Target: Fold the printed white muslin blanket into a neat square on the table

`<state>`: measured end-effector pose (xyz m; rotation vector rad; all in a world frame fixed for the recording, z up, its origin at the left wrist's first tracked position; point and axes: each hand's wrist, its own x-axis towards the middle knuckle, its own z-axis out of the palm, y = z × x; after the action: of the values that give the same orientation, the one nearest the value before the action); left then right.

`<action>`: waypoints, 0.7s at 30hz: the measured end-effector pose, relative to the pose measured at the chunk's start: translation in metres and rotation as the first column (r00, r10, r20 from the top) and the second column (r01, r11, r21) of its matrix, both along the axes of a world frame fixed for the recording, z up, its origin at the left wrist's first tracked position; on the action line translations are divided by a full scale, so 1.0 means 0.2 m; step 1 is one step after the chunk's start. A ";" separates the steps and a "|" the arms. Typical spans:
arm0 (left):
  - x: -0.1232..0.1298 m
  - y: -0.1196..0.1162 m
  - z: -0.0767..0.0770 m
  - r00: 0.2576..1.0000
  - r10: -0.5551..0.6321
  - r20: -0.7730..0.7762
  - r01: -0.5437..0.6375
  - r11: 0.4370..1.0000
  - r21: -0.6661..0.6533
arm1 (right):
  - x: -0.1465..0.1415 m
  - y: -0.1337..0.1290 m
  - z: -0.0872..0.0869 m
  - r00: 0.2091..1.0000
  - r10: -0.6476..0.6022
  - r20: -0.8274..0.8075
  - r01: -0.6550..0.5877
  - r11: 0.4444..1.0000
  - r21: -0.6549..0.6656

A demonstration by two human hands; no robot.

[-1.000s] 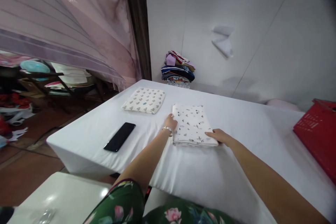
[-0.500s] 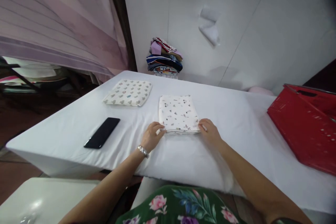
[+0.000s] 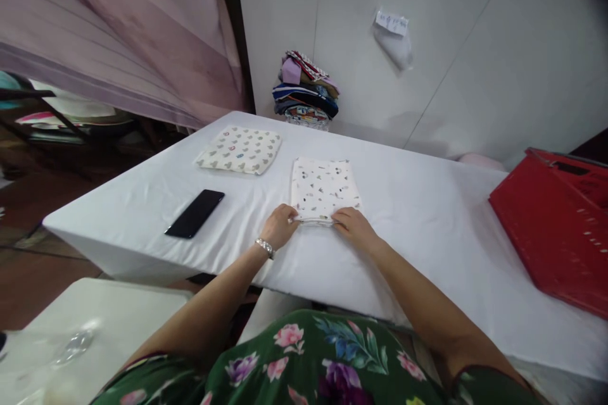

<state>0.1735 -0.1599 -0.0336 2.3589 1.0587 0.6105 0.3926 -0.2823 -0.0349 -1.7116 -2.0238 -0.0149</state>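
A white cloth with small printed figures [image 3: 322,188] lies folded flat on the white-covered table [image 3: 427,228]. My left hand [image 3: 280,225] pinches its near left corner between thumb and fingers. Along the same near edge, right of the middle, my right hand [image 3: 352,224] has its fingers closed on the folded layers. Farther left lies a second folded cloth with grey prints [image 3: 241,150]. In front of that one is a black phone [image 3: 195,213].
A red plastic basket [image 3: 555,228] stands at the table's right end. Folded clothes [image 3: 306,90] are piled beyond the back edge by the wall. A white stool [image 3: 109,329] is at the lower left, and a pink curtain [image 3: 156,31] hangs at the upper left.
My right hand has moved left along the near edge, from the right corner toward the middle. My left hand stays at the left corner. The camera view has shifted slightly.
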 end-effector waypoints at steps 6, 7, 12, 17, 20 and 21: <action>-0.05 0.05 0.01 0.997 -0.067 0.033 0.069 0.996 -0.059 | 0.01 0.00 -0.06 0.998 -0.043 -0.041 0.043 0.999 -0.003; -0.07 0.05 0.00 0.997 -0.051 0.065 0.057 0.994 -0.088 | 0.01 -0.01 -0.06 0.998 -0.048 -0.042 0.048 0.999 -0.008; -0.09 0.00 -0.04 0.991 0.040 0.124 -0.022 0.989 -0.144 | -0.07 0.02 0.01 0.996 -0.058 -0.068 0.059 0.998 0.015; -0.03 -0.05 -0.05 0.988 0.137 0.064 -0.130 0.986 -0.105 | -0.17 0.11 0.02 0.998 0.008 -0.067 -0.005 0.999 0.044; 0.00 -0.06 -0.04 0.993 0.110 0.032 -0.110 0.994 -0.016 | -0.20 0.17 0.00 0.999 0.036 -0.027 -0.035 0.999 0.038; 0.01 -0.06 -0.03 0.996 0.087 0.017 -0.087 0.996 0.022 | -0.20 0.18 -0.01 0.999 0.040 -0.017 -0.039 0.999 0.037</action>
<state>0.1746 -0.1722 -0.0403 2.3334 1.1580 0.6757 0.3516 -0.2466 -0.0363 -1.6436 -2.0320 -0.0238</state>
